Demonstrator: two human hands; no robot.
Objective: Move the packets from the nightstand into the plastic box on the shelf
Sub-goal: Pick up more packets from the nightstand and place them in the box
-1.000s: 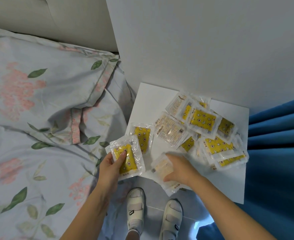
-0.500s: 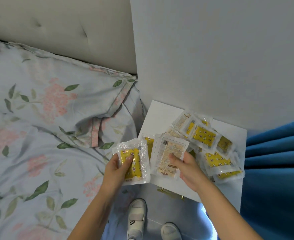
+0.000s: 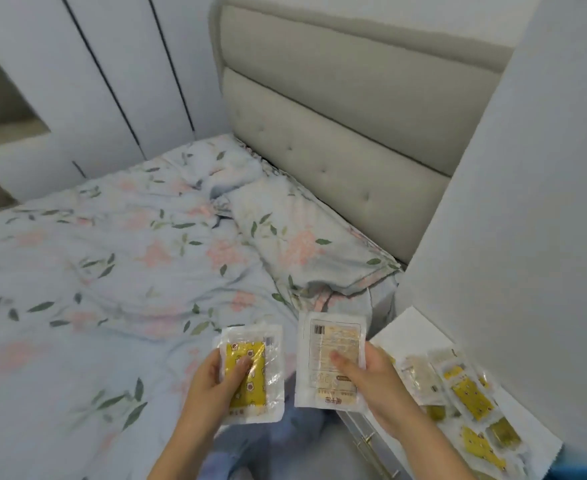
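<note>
My left hand (image 3: 216, 386) grips a clear packet with a yellow printed pad (image 3: 254, 372), held upright over the bed's edge. My right hand (image 3: 378, 386) grips a second packet (image 3: 330, 355) showing its white label side with a barcode. Both packets are lifted off the white nightstand (image 3: 420, 330) at the lower right. Several more yellow packets (image 3: 465, 393) lie in a loose heap on the nightstand top. The plastic box and the shelf are not clearly in view.
A bed with a floral duvet (image 3: 119, 271) and pillow (image 3: 306, 244) fills the left and middle. A padded grey headboard (image 3: 337, 133) stands behind it. A white wall panel (image 3: 527, 202) rises on the right. White wardrobe doors (image 3: 94, 81) with an open niche are far left.
My right hand has picked a packet off the nightstand and lifted it. Both hands moved left over the bed, and my head turned up and left, away from the nightstand.
</note>
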